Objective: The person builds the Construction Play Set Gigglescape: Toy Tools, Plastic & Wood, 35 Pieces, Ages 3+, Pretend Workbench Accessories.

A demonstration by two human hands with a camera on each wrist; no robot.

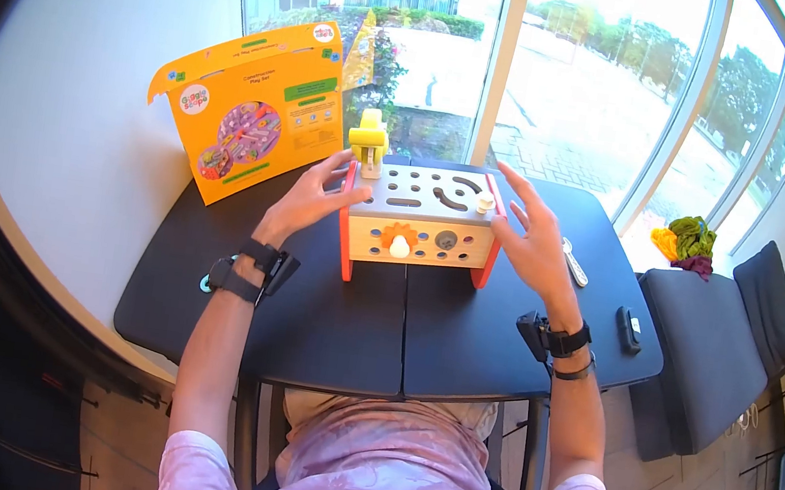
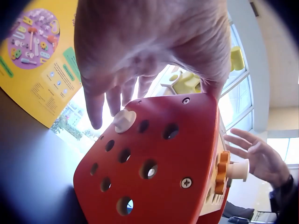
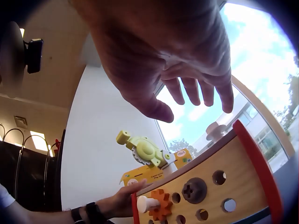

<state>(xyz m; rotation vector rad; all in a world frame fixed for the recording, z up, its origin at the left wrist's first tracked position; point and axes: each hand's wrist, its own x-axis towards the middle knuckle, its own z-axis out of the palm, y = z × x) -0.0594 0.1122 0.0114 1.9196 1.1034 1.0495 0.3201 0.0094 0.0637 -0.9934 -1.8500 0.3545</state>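
A toy workbench (image 1: 424, 234) with a grey top and red side panels stands on the table. My left hand (image 1: 311, 200) touches its left end, thumb at the top edge; in the left wrist view that hand (image 2: 149, 51) is over the red panel (image 2: 154, 154). My right hand (image 1: 534, 239) is beside the right end, fingers spread, holding nothing. A yellow-green piece (image 1: 370, 135) stands on the top's left, a cream peg (image 1: 486, 201) on its right. The front carries an orange gear (image 1: 387, 235) with a cream peg (image 1: 400, 247) and a grey round piece (image 1: 447, 240).
A yellow box (image 1: 262, 109) stands behind the left side of the black table (image 1: 322, 325). At the right lie a pale flat tool (image 1: 573, 264) and a small black case (image 1: 629, 331). A dark grey chair (image 1: 701, 345) is right of the table, and windows are behind.
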